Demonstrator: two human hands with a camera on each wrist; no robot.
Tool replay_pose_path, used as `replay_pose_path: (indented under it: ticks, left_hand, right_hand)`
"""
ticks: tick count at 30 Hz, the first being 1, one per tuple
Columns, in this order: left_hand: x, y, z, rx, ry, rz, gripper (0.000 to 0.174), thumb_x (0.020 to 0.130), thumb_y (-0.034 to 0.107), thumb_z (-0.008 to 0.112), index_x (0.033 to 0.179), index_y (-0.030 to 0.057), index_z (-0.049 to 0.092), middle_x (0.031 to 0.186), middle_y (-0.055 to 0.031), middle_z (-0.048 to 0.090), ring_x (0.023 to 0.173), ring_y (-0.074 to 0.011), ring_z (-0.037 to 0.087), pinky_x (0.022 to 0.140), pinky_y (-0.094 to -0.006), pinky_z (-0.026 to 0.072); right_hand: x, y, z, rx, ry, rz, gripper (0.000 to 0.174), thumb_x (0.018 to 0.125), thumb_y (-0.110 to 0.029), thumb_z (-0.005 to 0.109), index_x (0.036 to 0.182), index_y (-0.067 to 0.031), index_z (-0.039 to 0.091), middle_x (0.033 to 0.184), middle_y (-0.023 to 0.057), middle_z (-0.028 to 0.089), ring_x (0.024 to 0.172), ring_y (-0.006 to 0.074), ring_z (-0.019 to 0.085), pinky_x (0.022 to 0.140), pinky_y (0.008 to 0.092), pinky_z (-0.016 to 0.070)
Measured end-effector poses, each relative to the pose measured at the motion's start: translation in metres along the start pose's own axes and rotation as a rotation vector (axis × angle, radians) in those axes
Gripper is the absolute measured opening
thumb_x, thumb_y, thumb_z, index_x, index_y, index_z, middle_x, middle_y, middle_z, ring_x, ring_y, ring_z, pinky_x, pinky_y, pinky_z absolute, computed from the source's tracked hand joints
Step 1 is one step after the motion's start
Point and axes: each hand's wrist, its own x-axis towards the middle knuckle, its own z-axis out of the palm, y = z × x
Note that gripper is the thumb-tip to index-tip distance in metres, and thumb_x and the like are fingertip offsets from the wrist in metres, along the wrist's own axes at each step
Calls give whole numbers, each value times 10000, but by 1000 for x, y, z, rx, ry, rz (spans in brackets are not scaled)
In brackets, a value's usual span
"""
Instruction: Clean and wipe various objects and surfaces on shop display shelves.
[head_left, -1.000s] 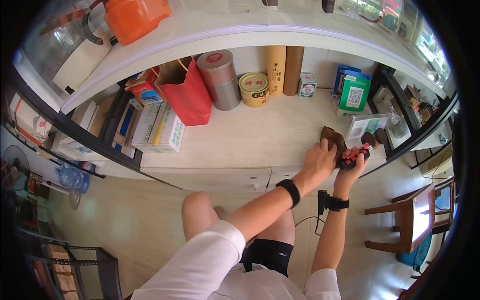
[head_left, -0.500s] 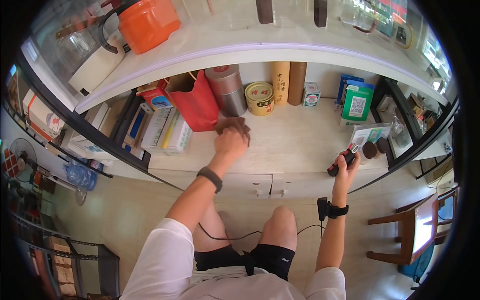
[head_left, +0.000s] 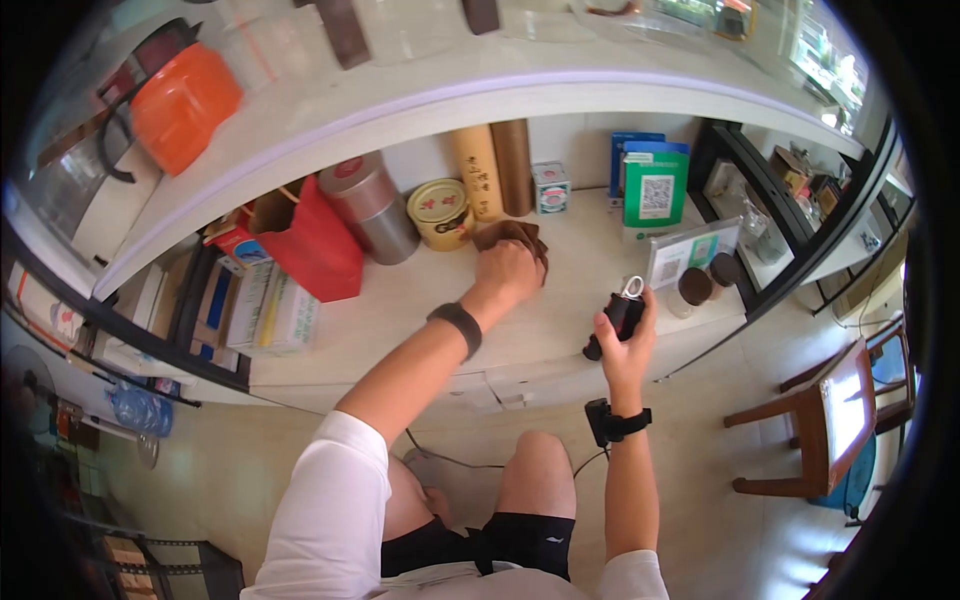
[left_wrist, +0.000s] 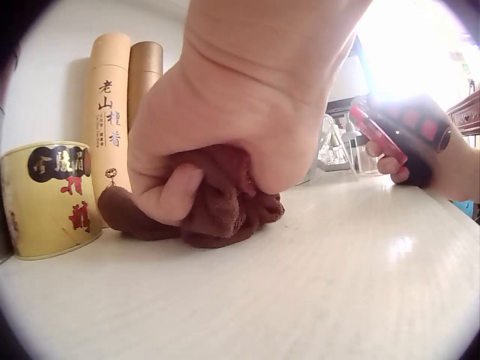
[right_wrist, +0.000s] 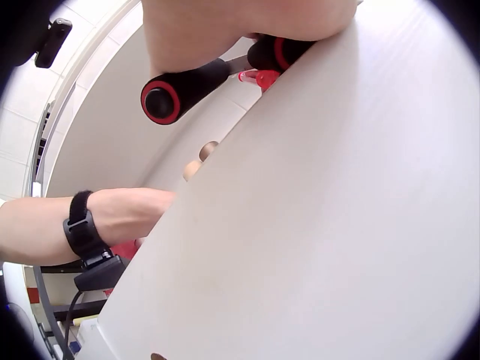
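My left hand grips a bunched brown cloth against the white shelf top, with fingers curled into its folds. The cloth lies just in front of a yellow tin and a tan paper tube. Further right, my right hand holds a hand grip strengthener, its metal spring coil pointing up. The strengthener's black handle with a red ring shows under the palm in the right wrist view.
A red paper bag and a silver canister stand at left. At right are a green QR-code card, a clear sign stand and two dark-lidded jars. An upper shelf overhangs the surface.
My left hand took the brown cloth from beside the right hand to in front of the silver canister, then back rightward to the tubes. The right hand keeps the strengthener; the head view has shifted.
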Motion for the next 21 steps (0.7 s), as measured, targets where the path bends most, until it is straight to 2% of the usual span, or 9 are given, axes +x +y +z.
replay_pose_path:
  ticks: [4, 7, 10, 13, 18, 21]
  left_hand:
    - [23, 15, 7, -73, 71, -3, 494, 940, 414, 529, 983, -66, 638, 961, -259, 686, 848, -406, 701, 727, -478, 571]
    - [36, 29, 18, -22, 116, 17, 503, 938, 425, 530, 1010, -65, 619, 1011, -266, 672, 871, -412, 695, 752, -483, 566]
    - [41, 37, 21, -22, 52, -2, 521, 936, 436, 529, 1097, -55, 596, 1072, -264, 657, 906, -416, 688, 788, -491, 556]
    - [46, 45, 24, -44, 37, 78, 517, 936, 443, 523, 1168, -15, 582, 1103, -261, 649, 940, -416, 681, 816, -500, 545]
    - [55, 58, 20, -42, 2, 153, 489, 941, 440, 502, 1205, 37, 584, 1085, -261, 649, 931, -430, 672, 806, -510, 543]
    - [37, 55, 21, -34, 1, 184, 482, 943, 434, 490, 1214, 45, 577, 1061, -258, 652, 916, -434, 669, 794, -516, 543]
  right_hand:
    - [-2, -7, 0, 78, -3, -35, 761, 768, -266, 820, 1373, 2, 445, 992, 100, 677, 865, 166, 636, 803, 301, 515]
    - [-1, -12, 0, 56, -5, -27, 753, 768, -271, 815, 1371, -8, 449, 988, 91, 677, 862, 168, 638, 800, 296, 514]
    - [-1, -10, 1, 24, 0, -15, 736, 773, -263, 800, 1368, -11, 449, 981, 91, 677, 843, 177, 640, 785, 305, 520]
    - [0, -10, 1, 85, -38, 38, 733, 784, -263, 790, 1373, -3, 439, 992, 98, 673, 834, 180, 637, 777, 316, 527]
    - [1, -11, -3, 187, -59, 27, 715, 817, -219, 766, 1395, 1, 408, 993, 92, 641, 791, 163, 621, 715, 304, 535]
    - [0, -6, -3, 266, -77, 39, 698, 837, -186, 745, 1408, 0, 390, 971, 77, 618, 769, 145, 611, 664, 291, 532]
